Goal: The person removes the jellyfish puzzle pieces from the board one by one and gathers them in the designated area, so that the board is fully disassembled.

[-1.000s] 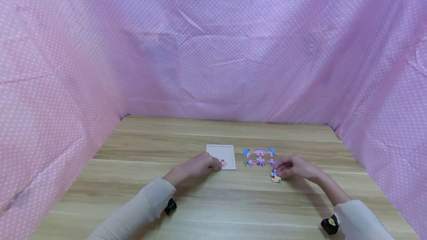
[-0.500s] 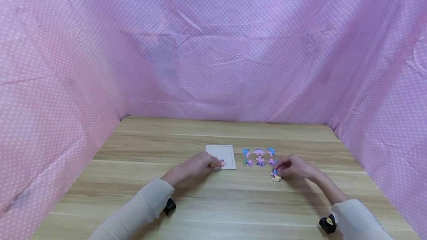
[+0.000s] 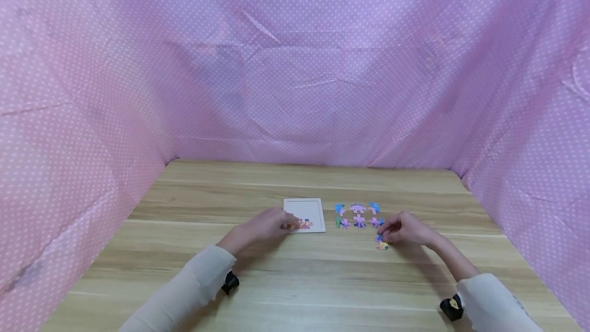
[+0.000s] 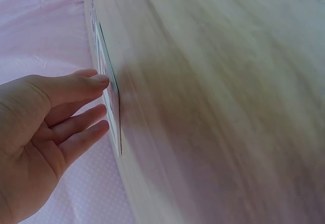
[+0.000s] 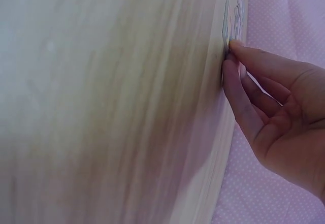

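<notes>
In the head view a white square puzzle tray (image 3: 315, 210) lies on the table, with colourful jigsaw pieces (image 3: 305, 224) along its near edge. My left hand (image 3: 269, 225) is over the tray's near left corner, its fingertips at the pieces. The left wrist view shows the fingers (image 4: 81, 127) gently bent and spread, touching the tray's surface. Off to the right, my right hand (image 3: 406, 230) pinches a blue puzzle piece (image 3: 379, 238) between thumb and finger, partly covered by the fingertips. Just below it lies a yellow puzzle piece (image 3: 382, 246).
Two rows of loose purple and blue puzzle pieces (image 3: 358, 209) lie between the tray and my right hand. Pink dotted cloth (image 3: 295, 91) surrounds the wooden table (image 3: 322, 281) at the back and sides.
My left hand has slid a little left along the tray, and more of the pieces at its near edge show now. The right hand has stayed almost in place.
</notes>
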